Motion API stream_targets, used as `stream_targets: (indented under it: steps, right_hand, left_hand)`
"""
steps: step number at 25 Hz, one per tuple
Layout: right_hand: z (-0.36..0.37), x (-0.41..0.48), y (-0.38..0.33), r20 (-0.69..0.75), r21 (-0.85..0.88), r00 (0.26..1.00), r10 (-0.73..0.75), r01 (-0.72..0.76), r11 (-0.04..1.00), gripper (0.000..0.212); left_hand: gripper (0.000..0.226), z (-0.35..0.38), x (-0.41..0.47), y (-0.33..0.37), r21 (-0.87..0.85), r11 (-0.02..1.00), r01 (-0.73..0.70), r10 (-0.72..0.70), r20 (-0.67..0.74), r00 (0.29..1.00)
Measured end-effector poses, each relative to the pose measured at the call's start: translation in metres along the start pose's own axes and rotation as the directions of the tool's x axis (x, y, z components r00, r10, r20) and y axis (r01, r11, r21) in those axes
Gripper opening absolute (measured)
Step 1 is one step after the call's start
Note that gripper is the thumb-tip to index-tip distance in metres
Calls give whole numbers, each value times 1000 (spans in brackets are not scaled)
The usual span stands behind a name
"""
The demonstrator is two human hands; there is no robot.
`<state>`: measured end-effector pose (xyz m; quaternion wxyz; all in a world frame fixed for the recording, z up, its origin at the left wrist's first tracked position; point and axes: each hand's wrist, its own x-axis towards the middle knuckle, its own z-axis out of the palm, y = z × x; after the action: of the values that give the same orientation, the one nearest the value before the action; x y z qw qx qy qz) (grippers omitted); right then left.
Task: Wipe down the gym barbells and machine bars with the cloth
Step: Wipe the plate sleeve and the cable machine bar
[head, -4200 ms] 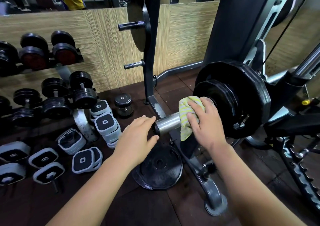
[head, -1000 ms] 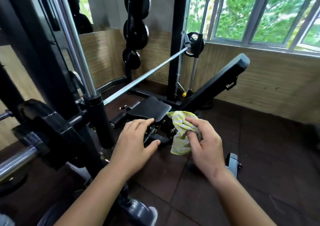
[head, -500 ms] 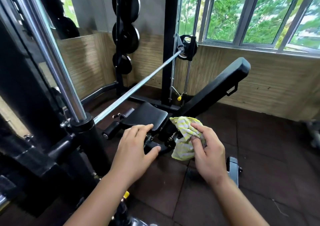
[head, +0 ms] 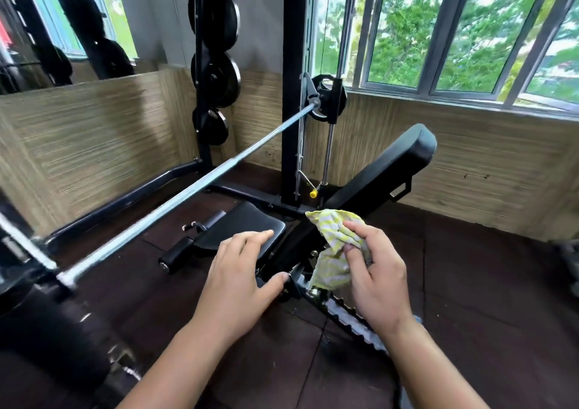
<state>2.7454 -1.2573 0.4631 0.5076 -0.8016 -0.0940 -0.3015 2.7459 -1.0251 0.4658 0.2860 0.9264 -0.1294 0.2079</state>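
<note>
Cloth (head: 332,248) bunched in the right hand (head: 372,270) above the bench
Right grip pinches it — left hand (head: 238,270) hovers slack (fingers loose, holding nothing), the steel bar (head: 188,192) well apart.

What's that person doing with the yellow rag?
Someone is cleaning gym equipment. Their right hand holds a bunched yellow-and-white cloth in front of a black bench. Their left hand is open and holds nothing. A long silver bar stretches across the machine to the left, and the cloth is not touching it right now.
</note>
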Motion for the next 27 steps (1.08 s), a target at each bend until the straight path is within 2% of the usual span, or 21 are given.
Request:
stream_targets:
  steps: [6,12,21,27]
  right_hand:
    - [-33,71,60,87,51,996,-34,30,998,41]
    - [-22,115,94,136,94,989,-58,45,995,38]
    - [53,179,138,217,92,975,-52,32,995,38]
    - [133,253,168,147,73,989,-1,-10,997,38]
  left_hand:
    - [69,55,57,44,24,996,88,-86,-74,994]
    - [68,76,93,44,77,986,146,-139,-89,986]
    - [66,107,168,-32,55,980,193,-188,-75,979]
    - [63,113,257,-100,20,987,157,-156,-28,987]
